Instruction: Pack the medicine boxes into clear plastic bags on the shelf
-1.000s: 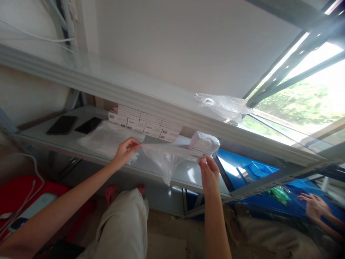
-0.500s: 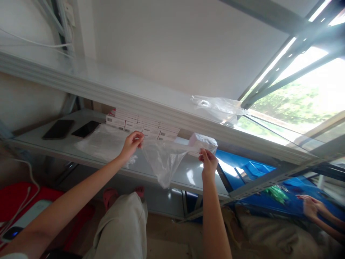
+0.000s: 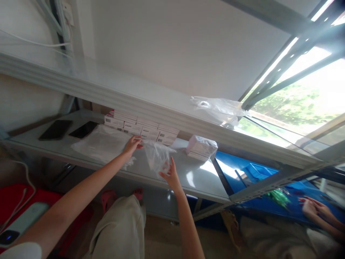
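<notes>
A clear plastic bag [image 3: 155,155] hangs over the middle of the lower shelf. My left hand [image 3: 133,144] pinches its upper left corner between thumb and fingers. At the bag's lower right side is my right hand [image 3: 170,174], fingers apart, some of them seen through the film as they touch it. More clear plastic bags [image 3: 104,144] lie flat on the shelf, left of my left hand. Behind the hands stand several small white boxes [image 3: 145,131] in stacked rows. A plastic-wrapped bundle of boxes [image 3: 202,148] sits to the right.
Two dark phones [image 3: 56,130] lie at the shelf's left. The upper shelf [image 3: 129,86] overhangs the boxes and bears a crumpled clear plastic bag [image 3: 218,108]. At right, a metal post [image 3: 275,180] separates a blue surface [image 3: 231,169], where another person's hands [image 3: 314,208] work.
My right hand has let go of the bag's upper right corner and moved left and down to its side. The bag has narrowed; my left hand keeps its pinch.
</notes>
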Motion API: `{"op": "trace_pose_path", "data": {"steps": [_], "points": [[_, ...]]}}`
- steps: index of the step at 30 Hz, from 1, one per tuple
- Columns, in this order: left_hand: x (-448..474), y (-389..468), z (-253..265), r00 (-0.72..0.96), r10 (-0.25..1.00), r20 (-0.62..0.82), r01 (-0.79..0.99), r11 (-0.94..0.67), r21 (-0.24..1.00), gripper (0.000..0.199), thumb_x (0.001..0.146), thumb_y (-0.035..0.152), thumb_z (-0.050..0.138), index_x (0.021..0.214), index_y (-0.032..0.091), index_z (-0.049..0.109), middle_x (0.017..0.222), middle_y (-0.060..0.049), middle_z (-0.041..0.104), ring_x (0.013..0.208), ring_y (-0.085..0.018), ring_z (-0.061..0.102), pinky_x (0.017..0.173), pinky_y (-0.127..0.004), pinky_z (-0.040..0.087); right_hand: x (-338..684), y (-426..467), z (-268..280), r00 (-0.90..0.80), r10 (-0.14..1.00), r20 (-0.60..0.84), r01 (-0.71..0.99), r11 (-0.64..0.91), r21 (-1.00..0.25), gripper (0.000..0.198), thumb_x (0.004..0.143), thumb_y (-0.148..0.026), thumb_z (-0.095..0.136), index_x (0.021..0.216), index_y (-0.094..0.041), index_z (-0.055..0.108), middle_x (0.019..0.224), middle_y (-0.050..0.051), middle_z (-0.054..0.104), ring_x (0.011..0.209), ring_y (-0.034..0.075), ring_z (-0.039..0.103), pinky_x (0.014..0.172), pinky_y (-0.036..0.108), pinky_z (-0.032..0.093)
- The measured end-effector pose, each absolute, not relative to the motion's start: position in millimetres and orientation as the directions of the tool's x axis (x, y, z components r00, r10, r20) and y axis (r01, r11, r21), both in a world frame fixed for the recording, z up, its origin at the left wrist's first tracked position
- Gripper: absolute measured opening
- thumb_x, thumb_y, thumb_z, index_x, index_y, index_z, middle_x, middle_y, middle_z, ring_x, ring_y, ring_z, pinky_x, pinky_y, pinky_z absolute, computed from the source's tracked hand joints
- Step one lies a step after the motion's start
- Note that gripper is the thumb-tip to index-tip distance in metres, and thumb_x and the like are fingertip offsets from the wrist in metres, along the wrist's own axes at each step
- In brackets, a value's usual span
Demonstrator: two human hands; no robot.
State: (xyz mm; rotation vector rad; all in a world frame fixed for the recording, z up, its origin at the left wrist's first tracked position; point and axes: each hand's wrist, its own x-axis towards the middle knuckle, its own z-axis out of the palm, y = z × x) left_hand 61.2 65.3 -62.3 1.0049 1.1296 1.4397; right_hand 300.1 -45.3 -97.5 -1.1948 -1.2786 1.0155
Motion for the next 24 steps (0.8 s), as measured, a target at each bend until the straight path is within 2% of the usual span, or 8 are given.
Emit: {"op": "trace_pose_path", "data": {"steps": [3,6,8,10,12,14,19,24], "points": [[65,43,-74,-0.211,0.97,0.118,-0.061,-0.133,0.989,0.042,0.074,0.034,0.063,0.111,0.021,0.046,0.095,-0.005,0.06,0.072,-0.014,0.063,0.067,-0.03,0.052,297,-43,-102,0.084,0.982,0.172,0.199,0.152,-0.968,0.076,0.062,-0.027,0.074,0.133,-0.024,0.046,0.105,0.005,0.068,0.068,0.013,0.06,0.06,0.025,0.047],[68,11,-83,-0.296,0.875,0.383,0.315,-0.29,0.904,0.042,0.078,0.042,0.058,0.111,0.019,0.047,0.113,-0.011,0.054,0.092,-0.019,0.059,0.078,-0.033,0.049,296,-36,-110,0.086,0.975,0.206,0.2,0.186,-0.962,0.063,0.068,-0.026,0.067,0.128,-0.023,0.048,0.096,0.003,0.07,0.061,0.01,0.056,0.056,0.023,0.044],[70,-11,-84,-0.184,0.895,0.405,0.509,-0.266,0.819,0.035,0.084,0.048,0.049,0.1,0.018,0.052,0.1,-0.008,0.059,0.086,-0.019,0.059,0.078,-0.032,0.046,294,-34,-116,0.072,0.972,0.226,0.142,0.214,-0.966,0.06,0.073,-0.027,0.064,0.13,-0.022,0.045,0.095,0.004,0.069,0.063,0.011,0.057,0.056,0.022,0.044],[73,-27,-83,-0.004,0.975,0.223,0.614,-0.173,0.77,0.042,0.088,0.055,0.038,0.081,0.018,0.057,0.073,-0.003,0.061,0.07,-0.018,0.059,0.071,-0.03,0.043,291,-36,-121,0.05,0.971,0.233,0.068,0.229,-0.971,0.059,0.076,-0.029,0.062,0.132,-0.022,0.041,0.097,0.005,0.069,0.065,0.012,0.06,0.057,0.023,0.045],[76,-35,-83,0.132,0.991,0.007,0.635,-0.09,0.767,0.055,0.088,0.06,0.03,0.064,0.019,0.057,0.055,-0.001,0.057,0.059,-0.018,0.058,0.064,-0.029,0.04,287,-40,-123,0.014,0.972,0.234,0.009,0.234,-0.972,0.059,0.079,-0.03,0.061,0.133,-0.022,0.038,0.1,0.006,0.069,0.068,0.012,0.062,0.06,0.024,0.047],[79,-35,-85,0.18,0.978,-0.101,0.6,-0.028,0.8,0.058,0.087,0.062,0.031,0.06,0.018,0.058,0.05,-0.001,0.056,0.053,-0.018,0.056,0.058,-0.027,0.038,284,-45,-122,-0.025,0.972,0.235,-0.022,0.234,-0.972,0.058,0.081,-0.03,0.06,0.133,-0.022,0.037,0.102,0.006,0.068,0.07,0.013,0.063,0.063,0.025,0.048],[83,-23,-94,0.174,0.977,-0.122,0.51,0.017,0.86,0.044,0.076,0.06,0.052,0.074,0.017,0.062,0.064,-0.002,0.065,0.049,-0.015,0.054,0.053,-0.025,0.036,282,-52,-117,-0.086,0.974,0.211,-0.082,0.205,-0.975,0.06,0.081,-0.031,0.061,0.134,-0.022,0.034,0.104,0.007,0.068,0.074,0.013,0.065,0.069,0.026,0.05],[73,-19,-96,0.232,0.954,-0.191,0.389,0.089,0.917,0.042,0.071,0.055,0.057,0.08,0.014,0.062,0.082,-0.007,0.07,0.049,-0.013,0.057,0.047,-0.023,0.036,288,-56,-117,-0.056,0.981,0.187,-0.022,0.186,-0.982,0.067,0.081,-0.035,0.059,0.138,-0.024,0.027,0.104,0.007,0.067,0.071,0.014,0.066,0.061,0.025,0.051]]}}
